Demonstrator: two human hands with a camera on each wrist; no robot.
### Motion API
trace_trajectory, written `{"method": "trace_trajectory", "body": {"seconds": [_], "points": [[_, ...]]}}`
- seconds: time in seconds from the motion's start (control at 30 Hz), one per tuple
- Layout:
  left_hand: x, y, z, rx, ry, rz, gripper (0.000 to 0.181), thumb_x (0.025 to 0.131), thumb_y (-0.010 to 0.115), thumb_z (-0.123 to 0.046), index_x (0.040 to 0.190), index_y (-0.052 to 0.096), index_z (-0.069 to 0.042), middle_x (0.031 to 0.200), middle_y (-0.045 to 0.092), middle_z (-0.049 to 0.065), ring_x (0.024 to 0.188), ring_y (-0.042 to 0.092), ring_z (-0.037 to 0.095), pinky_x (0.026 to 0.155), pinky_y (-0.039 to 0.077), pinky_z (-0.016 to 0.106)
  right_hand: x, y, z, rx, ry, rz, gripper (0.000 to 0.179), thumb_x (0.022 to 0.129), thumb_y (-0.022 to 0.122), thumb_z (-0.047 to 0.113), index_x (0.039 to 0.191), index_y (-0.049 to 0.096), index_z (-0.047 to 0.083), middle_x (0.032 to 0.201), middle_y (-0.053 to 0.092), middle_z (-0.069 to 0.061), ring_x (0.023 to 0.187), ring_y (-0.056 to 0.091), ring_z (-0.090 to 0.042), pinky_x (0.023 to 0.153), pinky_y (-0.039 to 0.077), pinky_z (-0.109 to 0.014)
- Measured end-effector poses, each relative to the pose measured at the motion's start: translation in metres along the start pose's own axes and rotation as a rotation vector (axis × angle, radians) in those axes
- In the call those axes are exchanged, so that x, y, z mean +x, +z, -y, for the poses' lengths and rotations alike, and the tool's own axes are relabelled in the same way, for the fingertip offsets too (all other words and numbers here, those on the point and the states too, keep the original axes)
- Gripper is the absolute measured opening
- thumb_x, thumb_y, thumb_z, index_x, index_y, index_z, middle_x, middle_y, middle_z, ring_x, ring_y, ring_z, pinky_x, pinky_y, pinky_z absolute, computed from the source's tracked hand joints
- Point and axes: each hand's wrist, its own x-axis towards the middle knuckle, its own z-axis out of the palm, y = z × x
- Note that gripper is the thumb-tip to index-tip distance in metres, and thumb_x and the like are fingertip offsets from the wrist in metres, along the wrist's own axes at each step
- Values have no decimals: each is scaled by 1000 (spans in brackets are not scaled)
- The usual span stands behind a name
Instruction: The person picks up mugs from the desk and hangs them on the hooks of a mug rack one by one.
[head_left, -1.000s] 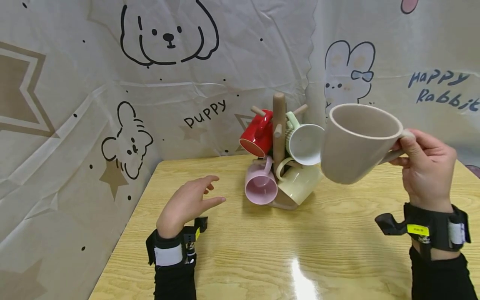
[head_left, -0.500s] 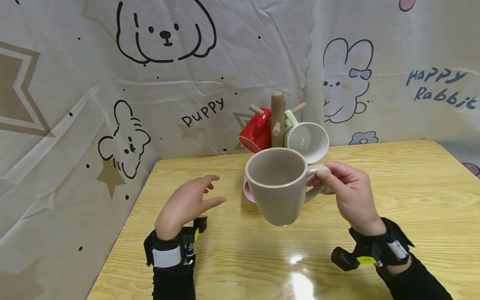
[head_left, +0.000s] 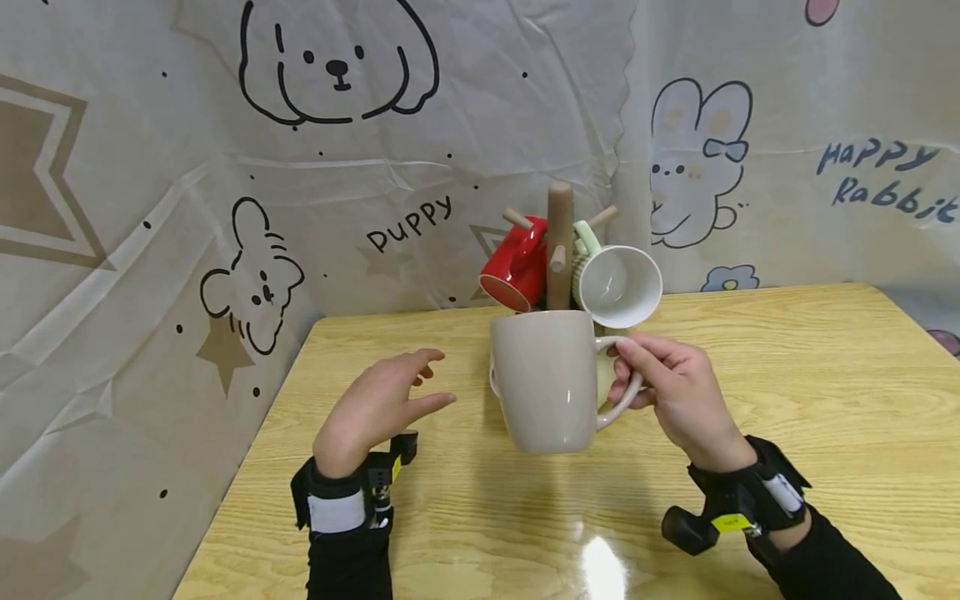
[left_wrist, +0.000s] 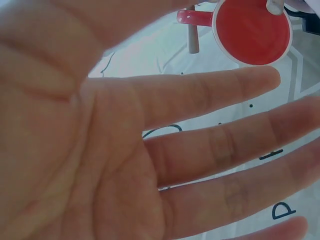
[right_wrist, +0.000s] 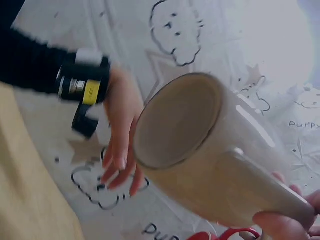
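Note:
My right hand [head_left: 678, 396] pinches the handle of a beige mug [head_left: 543, 387], held up in front of the wooden mug tree [head_left: 559, 250]. The mug is nearly upright; in the right wrist view the bottom of the beige mug [right_wrist: 177, 120] shows. To its left, my left hand [head_left: 378, 408] hovers over the table with fingers loosely extended and touches nothing. On the upper pegs hang a red mug [head_left: 516, 265] and a pale green mug with a white inside [head_left: 621, 286]. The lower mugs are mostly hidden behind the beige one. A red mug interior [left_wrist: 252, 30] appears beyond my left fingers.
The light wooden table [head_left: 810, 400] extends to both sides of the mug tree. A printed cloth [head_left: 375, 167] with cartoon animals hangs behind and along the left side. A bare peg [head_left: 557, 258] points forward from the post, just above the beige mug.
My right hand has brought the beige mug left and down, from the right side to in front of the mug tree. The mug's rim has tipped away from view. My left hand stays put.

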Motion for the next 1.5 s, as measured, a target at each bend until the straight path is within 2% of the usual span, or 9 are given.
{"method": "trace_trajectory", "body": {"seconds": [0.17,0.27,0.4,0.57,0.8,0.97,1.1,1.3,1.5], "points": [[1,-2,-4,-175,94,-30,42,96,48,-32,128,50,-5,116,63,11,102,61,26,85,50,41,-1,0,4,44,53,41,21,96,47,15,90,66,9,71,61,2,63,64,-7,57,54,-22],[4,-1,-12,-497,160,-5,60,96,35,-48,137,39,-5,122,58,18,108,59,32,87,51,41,-2,1,5,71,42,41,21,96,47,13,90,66,8,72,62,2,64,64,-7,57,55,-23],[8,8,-30,-875,161,116,93,81,28,-76,147,15,-12,137,42,23,119,50,39,92,47,45,-3,4,4,84,31,37,20,96,47,12,92,66,8,73,62,2,66,65,-7,58,55,-23],[14,26,-55,-1108,123,179,96,74,51,-72,146,10,-23,139,31,13,124,39,35,99,38,54,-5,6,3,50,5,23,21,96,47,11,93,67,9,73,62,2,65,65,-7,57,55,-26],[22,47,-76,-1417,24,-10,101,58,80,-55,136,28,-17,127,42,11,112,44,25,94,40,44,-7,11,3,-91,-37,-56,19,95,49,11,96,68,12,71,63,2,64,65,-8,57,56,-29],[24,52,-81,-1476,-31,-87,87,66,78,-40,135,31,-14,125,44,12,109,47,25,90,42,43,-7,13,1,-98,-42,-64,18,95,49,10,96,67,12,70,62,2,64,65,-8,58,56,-31],[25,52,-83,-1455,-52,-104,73,72,68,-27,135,32,-15,125,43,12,110,47,27,90,42,44,-7,14,1,-129,-25,-83,17,95,50,13,96,66,10,70,62,2,64,65,-8,58,56,-30],[26,55,-83,-1461,-53,-102,74,73,67,-28,136,31,-15,126,43,12,111,47,27,90,43,44,-5,11,1,-192,29,-100,24,95,50,19,101,63,-1,70,61,3,64,64,-7,58,56,-28],[27,57,-81,-1473,-29,-92,73,74,67,-27,136,30,-15,126,43,12,110,47,26,91,43,44,0,-1,8,-343,94,9,36,97,45,27,106,58,-6,75,63,4,73,63,-9,67,56,-29]]}}
